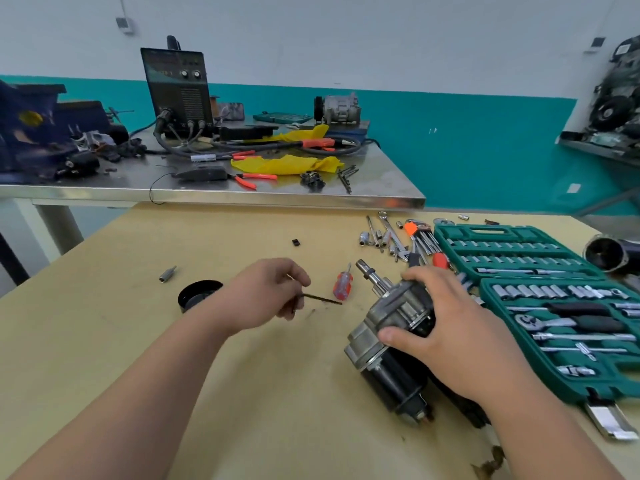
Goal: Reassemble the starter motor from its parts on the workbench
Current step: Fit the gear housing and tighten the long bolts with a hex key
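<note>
The starter motor lies tilted on the yellow workbench, its shaft pointing up and away and its black body toward me. My right hand grips its metal housing from the right, thumb on the near side. Left of it, my left hand pinches a long thin dark bolt that points right, toward the motor, just above the bench. A black round cap sits left of that hand. A second black cylindrical housing lies at the far right.
An open green socket set fills the right side. A red screwdriver, loose sockets, wrenches and hex keys lie behind the motor. A small metal bit lies at left. A steel table with a welder stands behind.
</note>
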`<state>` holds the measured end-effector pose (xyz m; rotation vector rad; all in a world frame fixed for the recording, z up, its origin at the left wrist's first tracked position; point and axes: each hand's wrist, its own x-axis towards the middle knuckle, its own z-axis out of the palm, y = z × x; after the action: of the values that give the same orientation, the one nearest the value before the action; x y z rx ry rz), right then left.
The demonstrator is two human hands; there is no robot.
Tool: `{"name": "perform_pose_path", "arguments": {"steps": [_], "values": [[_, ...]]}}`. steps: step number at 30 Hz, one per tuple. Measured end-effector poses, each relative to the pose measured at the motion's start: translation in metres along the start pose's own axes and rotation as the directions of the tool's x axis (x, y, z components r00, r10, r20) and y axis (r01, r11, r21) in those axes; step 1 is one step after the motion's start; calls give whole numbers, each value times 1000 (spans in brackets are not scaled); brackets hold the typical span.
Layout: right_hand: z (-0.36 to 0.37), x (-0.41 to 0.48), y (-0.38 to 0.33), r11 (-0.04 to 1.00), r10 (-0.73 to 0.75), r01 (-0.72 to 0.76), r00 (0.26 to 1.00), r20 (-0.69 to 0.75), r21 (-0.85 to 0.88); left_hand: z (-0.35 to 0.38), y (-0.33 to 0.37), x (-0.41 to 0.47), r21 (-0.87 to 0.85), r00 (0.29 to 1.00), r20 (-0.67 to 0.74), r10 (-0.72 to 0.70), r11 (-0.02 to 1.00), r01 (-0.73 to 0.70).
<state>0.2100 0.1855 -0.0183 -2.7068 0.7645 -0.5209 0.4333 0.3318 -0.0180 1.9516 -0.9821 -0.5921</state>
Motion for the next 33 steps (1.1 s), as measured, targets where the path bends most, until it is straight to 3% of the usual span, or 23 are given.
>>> {"name": "perform_pose_path", "arguments": {"steps": [2,6,8,10,13,15,19,21,28,33], "values": [[3,5,-6,1000,-25,25,1000,0,3,-4,-1,-3,-160,1000,-12,6,987,-8],[9,11,-14,998,-57,57,998,20,24,13,-14,-7,-55,995,95,20,998,-15],[10,12,-14,998,-64,63,998,20,28,24,-19,-5,172,989,108,105,977,-123],[10,12,-13,998,-66,65,998,10,24,35,-20,1,427,968,131,213,869,-249],[11,13,-13,998,-64,64,998,-1,23,48,-12,8,589,952,132,277,750,-300],[11,13,-12,997,-69,69,998,-4,24,55,-8,11,601,951,139,275,740,-302],[10,12,-12,997,-76,76,997,-1,31,59,-9,17,600,918,317,241,698,-390],[6,10,-10,996,-87,86,996,22,38,62,-12,19,598,921,321,222,706,-379],[-15,-5,16,999,31,-32,999,18,39,96,-5,13,624,826,401,395,542,-563],[-16,-5,25,997,56,-54,998,-39,50,75,-10,6,499,808,385,446,636,-589]]}}
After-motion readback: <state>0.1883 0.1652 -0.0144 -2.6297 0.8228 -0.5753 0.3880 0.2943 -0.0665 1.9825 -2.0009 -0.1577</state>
